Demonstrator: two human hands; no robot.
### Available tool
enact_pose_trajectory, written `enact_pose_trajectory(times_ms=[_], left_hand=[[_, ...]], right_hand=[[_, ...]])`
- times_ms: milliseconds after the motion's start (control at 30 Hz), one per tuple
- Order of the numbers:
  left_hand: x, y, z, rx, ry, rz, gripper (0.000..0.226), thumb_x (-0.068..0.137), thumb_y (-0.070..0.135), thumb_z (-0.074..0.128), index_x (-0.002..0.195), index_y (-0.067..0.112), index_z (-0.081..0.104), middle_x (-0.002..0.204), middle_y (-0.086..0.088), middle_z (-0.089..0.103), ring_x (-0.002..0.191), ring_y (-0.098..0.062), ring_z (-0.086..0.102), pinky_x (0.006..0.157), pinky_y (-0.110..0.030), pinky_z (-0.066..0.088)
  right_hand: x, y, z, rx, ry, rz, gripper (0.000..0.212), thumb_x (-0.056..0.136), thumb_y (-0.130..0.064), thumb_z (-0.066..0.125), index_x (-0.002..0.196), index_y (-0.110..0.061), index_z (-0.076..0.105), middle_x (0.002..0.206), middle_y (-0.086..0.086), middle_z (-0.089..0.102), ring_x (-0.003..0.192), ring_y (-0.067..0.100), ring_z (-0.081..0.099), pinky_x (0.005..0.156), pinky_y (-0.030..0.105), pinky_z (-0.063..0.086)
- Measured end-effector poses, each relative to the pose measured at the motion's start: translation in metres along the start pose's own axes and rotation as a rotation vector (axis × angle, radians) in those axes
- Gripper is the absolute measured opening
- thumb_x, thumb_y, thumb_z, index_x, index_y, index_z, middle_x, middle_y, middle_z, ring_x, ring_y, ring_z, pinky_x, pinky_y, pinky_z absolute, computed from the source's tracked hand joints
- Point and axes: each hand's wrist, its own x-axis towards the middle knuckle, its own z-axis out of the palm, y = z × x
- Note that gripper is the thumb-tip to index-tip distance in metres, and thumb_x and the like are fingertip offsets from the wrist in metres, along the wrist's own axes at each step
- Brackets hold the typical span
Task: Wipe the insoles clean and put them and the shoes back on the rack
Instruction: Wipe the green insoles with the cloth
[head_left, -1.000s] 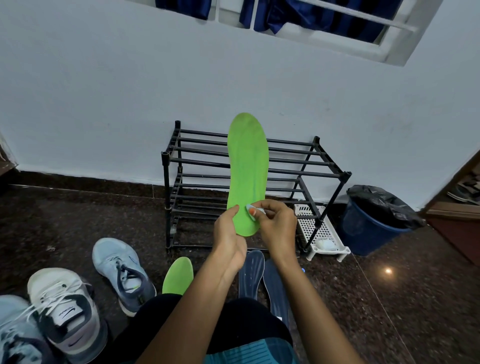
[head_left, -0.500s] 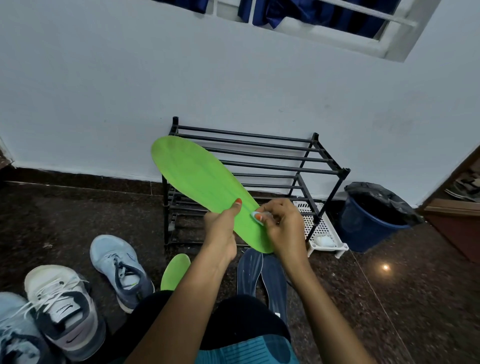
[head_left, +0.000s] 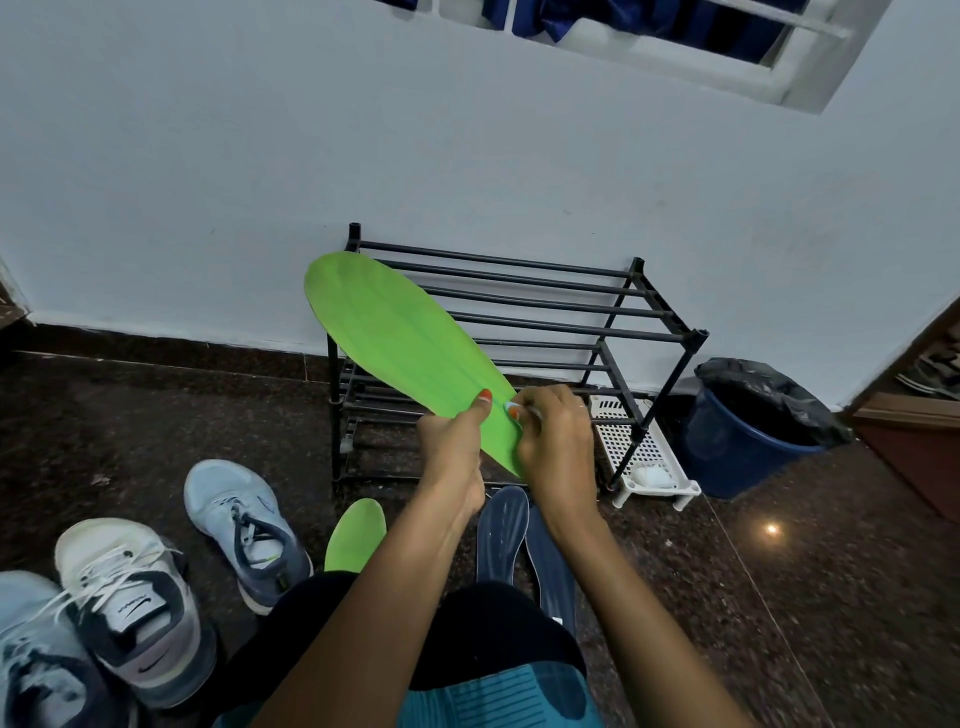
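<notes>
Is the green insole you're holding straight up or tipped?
Tipped. The green insole slants up and left from the left hand holding its lower end.

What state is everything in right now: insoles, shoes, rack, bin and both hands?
held green insole: raised, tilted, toe end up-left.
left hand: grips that insole's heel end.
right hand: pinches a white wipe against the insole.
other green insole: lying on the floor.
dark blue insoles: lying side by side on the floor.
rack: upright against the wall.
shoes: on the floor, off the rack.
bin: open, lined with a black bag.
</notes>
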Motion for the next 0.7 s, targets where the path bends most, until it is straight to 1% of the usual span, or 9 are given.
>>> enact_pose_trajectory(times_ms=[100, 133, 233, 333, 400, 533, 600, 700], left_hand=[[0.001, -0.001, -0.001, -0.006, 0.04, 0.03, 0.015, 0.085, -0.003, 0.061, 0.077, 0.01, 0.058, 0.08, -0.002, 0.062, 0.086, -0.024, 0.06, 0.079, -0.036, 0.051], [0.001, -0.001, -0.001, -0.004, 0.045, 0.036, 0.015, 0.085, -0.003, 0.062, 0.077, 0.01, 0.058, 0.08, -0.002, 0.062, 0.085, -0.024, 0.06, 0.077, -0.035, 0.05], [-0.001, -0.002, 0.0, 0.019, 0.031, 0.039, 0.014, 0.085, -0.003, 0.062, 0.079, 0.01, 0.058, 0.085, -0.004, 0.064, 0.087, -0.025, 0.061, 0.082, -0.036, 0.049], [-0.003, -0.004, 0.002, 0.038, 0.024, 0.033, 0.016, 0.084, -0.003, 0.062, 0.08, 0.012, 0.059, 0.094, -0.007, 0.064, 0.091, -0.024, 0.061, 0.09, -0.039, 0.05], [-0.003, -0.004, 0.0, 0.039, 0.024, 0.035, 0.018, 0.084, -0.003, 0.062, 0.079, 0.014, 0.058, 0.093, -0.006, 0.064, 0.091, -0.024, 0.061, 0.092, -0.04, 0.049], [-0.002, -0.004, -0.003, 0.037, 0.032, 0.053, 0.02, 0.084, -0.004, 0.062, 0.077, 0.015, 0.058, 0.089, -0.004, 0.064, 0.089, -0.023, 0.061, 0.089, -0.038, 0.049], [0.0, -0.003, -0.004, 0.031, 0.042, 0.071, 0.021, 0.084, -0.005, 0.061, 0.076, 0.015, 0.058, 0.085, -0.002, 0.063, 0.084, -0.022, 0.061, 0.083, -0.035, 0.05], [0.0, -0.003, -0.004, 0.027, 0.028, 0.085, 0.02, 0.086, -0.004, 0.06, 0.076, 0.014, 0.058, 0.078, 0.001, 0.062, 0.071, -0.014, 0.06, 0.066, -0.027, 0.049]], right_hand=[[-0.012, -0.008, 0.001, 0.024, -0.093, -0.058, 0.012, 0.084, 0.004, 0.055, 0.089, 0.0, 0.065, 0.088, 0.013, 0.057, 0.083, 0.021, 0.045, 0.066, 0.02, 0.025], [-0.014, -0.009, 0.001, 0.027, -0.105, -0.068, 0.013, 0.084, 0.005, 0.054, 0.089, 0.0, 0.065, 0.088, 0.013, 0.056, 0.083, 0.019, 0.043, 0.066, 0.02, 0.025], [-0.009, -0.009, -0.001, 0.013, -0.085, -0.041, 0.014, 0.085, 0.005, 0.053, 0.092, 0.001, 0.064, 0.09, 0.015, 0.054, 0.085, 0.02, 0.042, 0.068, 0.021, 0.027], [0.003, -0.004, 0.0, 0.007, -0.078, 0.055, 0.017, 0.086, 0.008, 0.049, 0.093, 0.001, 0.063, 0.095, 0.017, 0.054, 0.093, 0.028, 0.047, 0.074, 0.03, 0.038], [0.01, -0.003, 0.001, 0.038, -0.092, 0.103, 0.016, 0.086, 0.008, 0.049, 0.091, 0.0, 0.062, 0.096, 0.017, 0.055, 0.095, 0.03, 0.049, 0.079, 0.034, 0.042], [0.011, -0.004, 0.001, 0.061, -0.12, 0.098, 0.016, 0.085, 0.008, 0.051, 0.086, 0.0, 0.064, 0.093, 0.016, 0.058, 0.09, 0.029, 0.054, 0.074, 0.032, 0.042], [0.005, -0.007, 0.001, 0.059, -0.152, 0.047, 0.017, 0.084, 0.01, 0.05, 0.087, 0.001, 0.065, 0.092, 0.015, 0.058, 0.089, 0.027, 0.053, 0.073, 0.03, 0.042], [-0.003, -0.013, 0.002, 0.025, -0.18, -0.031, 0.022, 0.082, 0.011, 0.049, 0.094, 0.001, 0.065, 0.091, 0.013, 0.055, 0.086, 0.021, 0.047, 0.067, 0.02, 0.028]])
